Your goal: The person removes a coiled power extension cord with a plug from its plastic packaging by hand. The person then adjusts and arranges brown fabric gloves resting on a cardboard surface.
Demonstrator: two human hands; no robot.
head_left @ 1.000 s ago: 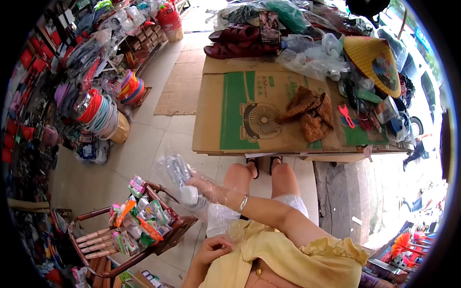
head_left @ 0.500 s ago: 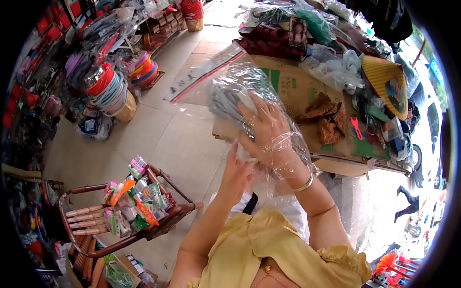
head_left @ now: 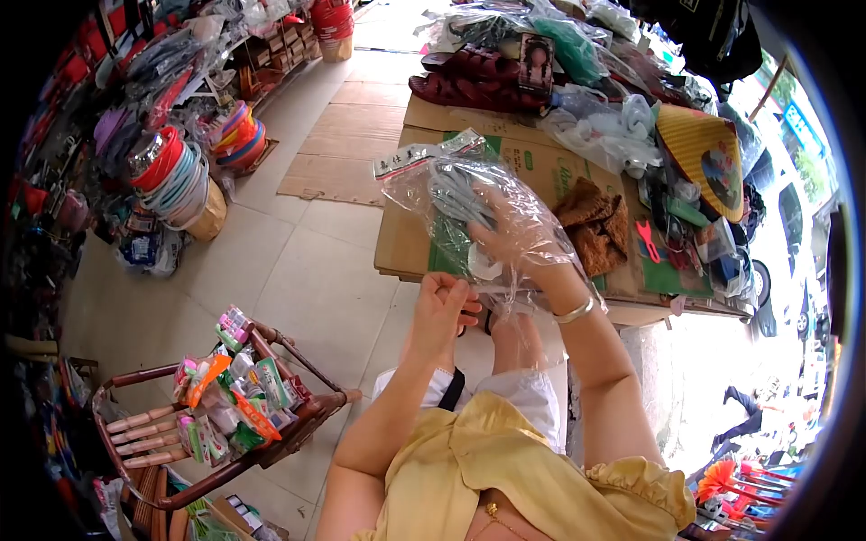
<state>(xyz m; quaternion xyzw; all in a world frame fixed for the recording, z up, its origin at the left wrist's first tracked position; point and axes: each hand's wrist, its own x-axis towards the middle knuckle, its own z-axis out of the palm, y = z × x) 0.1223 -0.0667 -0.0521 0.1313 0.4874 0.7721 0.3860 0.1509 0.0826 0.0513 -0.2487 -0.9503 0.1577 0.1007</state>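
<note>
A clear plastic zip bag [head_left: 406, 180] with a red strip near its top is held over the corner of the cardboard-covered table. My right hand [head_left: 510, 230] is inside the bag, and its plastic reaches back over the wrist near a bangle. Its fingers are against a grey, looped, soft-looking bundle [head_left: 458, 197] in the bag. Glare on the plastic hides part of the grip. My left hand [head_left: 440, 311] is just below the bag's lower edge, with fingers curled and thumb drawn in. Whether it pinches a bit of plastic is unclear.
The table's cardboard [head_left: 406, 239] carries a brown cloth [head_left: 591, 225], a red forked piece [head_left: 646, 242], a yellow conical hat [head_left: 699, 158] and plastic bags. A wooden chair [head_left: 135, 370] piled with small packets stands at lower left. Stacked buckets [head_left: 171, 176] stand farther back.
The bag and my right hand have shifted over the table, and the bag's top is less spread out. My left hand has dropped lower, its fingers now curled. The view has turned slightly.
</note>
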